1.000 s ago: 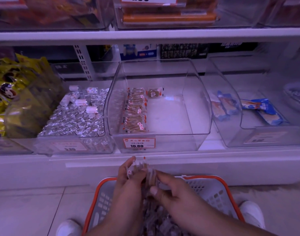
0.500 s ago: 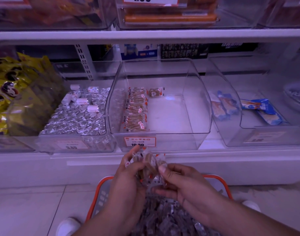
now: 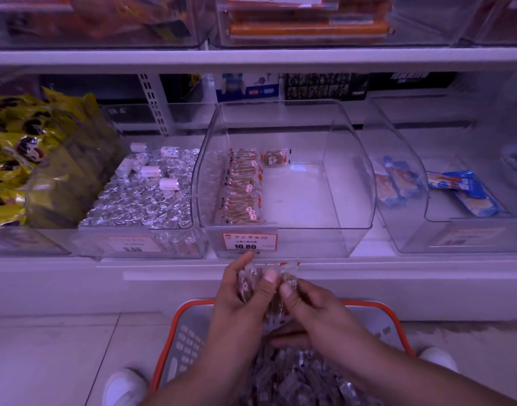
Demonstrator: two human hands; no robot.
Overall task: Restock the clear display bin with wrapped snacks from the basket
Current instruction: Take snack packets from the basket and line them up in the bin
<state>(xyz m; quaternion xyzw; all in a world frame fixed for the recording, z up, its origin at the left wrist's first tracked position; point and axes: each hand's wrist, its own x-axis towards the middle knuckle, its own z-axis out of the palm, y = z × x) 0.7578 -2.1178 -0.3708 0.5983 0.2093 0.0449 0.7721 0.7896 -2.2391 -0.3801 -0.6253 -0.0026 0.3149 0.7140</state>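
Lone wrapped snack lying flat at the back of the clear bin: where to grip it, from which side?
Judging by its pose, come from above through the open top of the clear bin. The lone snack lies flat beside the packed row; pinch its right crimped end, which faces bare floor.

There is a single view, from a camera worn on the person's head. It looks forward and steeply down at a low shelf (image 3: 251, 268) of clear bins, close enough that the middle bin (image 3: 286, 171) fills the centre. The wide lens bows the shelf edges. At the bottom edge the floor (image 3: 46, 361) and a basket (image 3: 175, 347) lie right under the camera.
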